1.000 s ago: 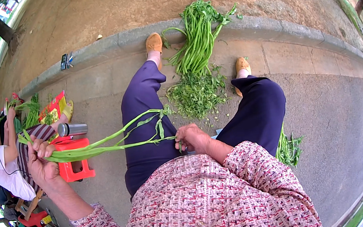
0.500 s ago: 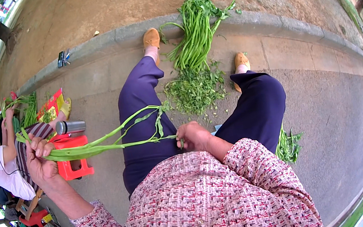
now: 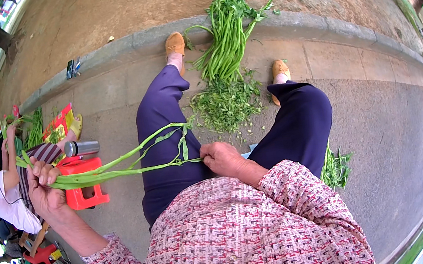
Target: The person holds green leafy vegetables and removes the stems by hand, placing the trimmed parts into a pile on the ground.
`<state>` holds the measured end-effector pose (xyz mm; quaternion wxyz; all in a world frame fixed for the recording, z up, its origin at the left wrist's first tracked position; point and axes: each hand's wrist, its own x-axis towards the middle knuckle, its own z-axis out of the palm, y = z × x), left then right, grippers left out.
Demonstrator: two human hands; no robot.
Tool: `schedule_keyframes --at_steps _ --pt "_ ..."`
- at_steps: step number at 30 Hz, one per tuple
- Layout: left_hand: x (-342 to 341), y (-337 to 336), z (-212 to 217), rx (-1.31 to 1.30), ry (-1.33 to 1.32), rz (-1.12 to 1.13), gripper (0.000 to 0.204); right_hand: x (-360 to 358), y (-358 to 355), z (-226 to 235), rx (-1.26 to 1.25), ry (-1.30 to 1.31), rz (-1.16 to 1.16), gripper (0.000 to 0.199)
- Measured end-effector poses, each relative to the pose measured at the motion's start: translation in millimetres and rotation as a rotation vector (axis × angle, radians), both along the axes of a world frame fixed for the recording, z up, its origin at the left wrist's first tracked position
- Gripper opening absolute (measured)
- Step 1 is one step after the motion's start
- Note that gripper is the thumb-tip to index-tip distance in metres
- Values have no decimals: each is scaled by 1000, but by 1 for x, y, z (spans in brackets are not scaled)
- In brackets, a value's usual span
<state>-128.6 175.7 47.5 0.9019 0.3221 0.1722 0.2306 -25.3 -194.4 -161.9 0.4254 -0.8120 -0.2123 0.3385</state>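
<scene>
My left hand (image 3: 45,184) is closed round a small bunch of long green leafy-vegetable stems (image 3: 106,175), held out above my left thigh. The thick ends stick out past my fingers, and the thin ends point right. My right hand (image 3: 222,157) pinches the thin end of one stem in front of my lap; its fingertips are partly hidden. Another stem forks upward from the bunch, and wilted leaves hang near its tip. Beyond my knees lies a big heap of the same stems (image 3: 223,37) against the kerb, with a pile of plucked leaves (image 3: 226,105) nearer me.
At my left stand a red plastic stool (image 3: 86,191) and a silver thermos bottle (image 3: 82,147). A person (image 3: 7,190) sits further left, handling greens beside a red-and-yellow bag (image 3: 59,123). More greens (image 3: 336,168) lie by my right leg. A concrete kerb (image 3: 310,21) runs across in front.
My right hand has shifted slightly left along the stem, and its fingers look more closed over the tip. The dark green bit under those fingers no longer shows. My left hand barely moved.
</scene>
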Motion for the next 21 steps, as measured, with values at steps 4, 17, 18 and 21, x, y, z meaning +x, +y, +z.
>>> schedule_keyframes --at_steps 4,17,18,21 --pt "0 0 -1 21 0 -4 21 0 3 1 19 33 -40 20" --pt "-4 7 7 39 -40 -24 22 17 13 -21 180 199 -379 17" --pt "-5 7 7 33 -45 -31 22 19 16 -14 203 97 -374 16" --pt "-5 5 7 25 -49 -37 21 24 25 -4 280 -160 -309 13"
